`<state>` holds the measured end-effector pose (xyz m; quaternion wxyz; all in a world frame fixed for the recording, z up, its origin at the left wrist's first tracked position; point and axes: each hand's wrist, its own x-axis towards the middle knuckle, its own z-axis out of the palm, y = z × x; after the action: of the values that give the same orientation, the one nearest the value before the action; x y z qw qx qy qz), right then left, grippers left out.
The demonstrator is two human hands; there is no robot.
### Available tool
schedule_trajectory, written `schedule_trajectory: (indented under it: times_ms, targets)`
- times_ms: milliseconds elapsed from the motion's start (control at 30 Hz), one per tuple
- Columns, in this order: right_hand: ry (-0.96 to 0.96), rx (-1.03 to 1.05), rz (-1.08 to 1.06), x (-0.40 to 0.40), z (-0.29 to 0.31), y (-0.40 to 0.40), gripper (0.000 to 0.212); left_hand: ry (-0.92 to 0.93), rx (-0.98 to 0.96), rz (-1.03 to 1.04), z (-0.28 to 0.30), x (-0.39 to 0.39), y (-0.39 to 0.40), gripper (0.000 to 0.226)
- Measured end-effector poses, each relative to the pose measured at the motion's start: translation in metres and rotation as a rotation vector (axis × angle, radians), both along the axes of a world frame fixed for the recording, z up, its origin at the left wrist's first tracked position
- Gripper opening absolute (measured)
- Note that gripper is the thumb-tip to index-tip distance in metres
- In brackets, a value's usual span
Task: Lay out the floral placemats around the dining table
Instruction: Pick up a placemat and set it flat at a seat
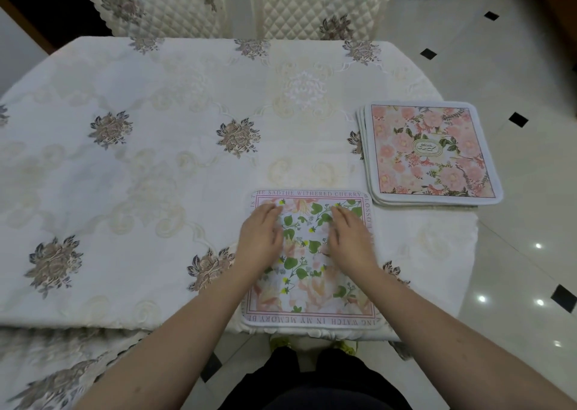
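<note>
Your left hand (260, 238) and right hand (351, 238) lie flat with fingers released on one placemat (309, 263) at the near edge of the surface (156, 191). It looks thin, light and floppy, so take it by two opposite edges. A stack (432, 153) of what I count as four more waits just beside it to the right.

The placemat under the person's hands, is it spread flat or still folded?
Spread flat. The placemat lies open at the near table edge, its lettered border showing on all sides, with the left hand and right hand pressing on it.
</note>
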<state>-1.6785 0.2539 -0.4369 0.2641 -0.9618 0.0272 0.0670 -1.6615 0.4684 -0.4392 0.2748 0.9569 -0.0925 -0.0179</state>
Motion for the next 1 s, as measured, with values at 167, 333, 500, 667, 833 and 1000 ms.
schedule_trajectory:
  times_ms: [167, 333, 500, 667, 833, 1000]
  targets:
    - [0.037, -0.119, 0.186, 0.017, -0.025, 0.037, 0.054, 0.054, 0.219, -0.218, -0.018, 0.015, -0.024, 0.055]
    - [0.017, -0.238, 0.226, 0.02, -0.04, 0.044, 0.057, 0.059, 0.373, -0.275, -0.036, 0.014, -0.014, 0.057]
    - [0.006, -0.293, 0.227, 0.023, -0.044, 0.044, 0.059, 0.06, 0.401, -0.271, -0.041, 0.019, -0.011, 0.064]
    - [-0.006, -0.304, 0.17, 0.038, -0.04, 0.025, 0.06, 0.09, 0.399, -0.168, -0.042, 0.034, 0.009, 0.068]
    - [0.014, -0.324, 0.182, 0.038, -0.041, 0.007, 0.065, 0.065, 0.409, -0.155, -0.044, 0.038, 0.014, 0.069]
    - [0.052, -0.32, 0.137, 0.027, -0.04, -0.008, 0.068, 0.068, 0.411, -0.146, -0.044, 0.038, 0.014, 0.068]
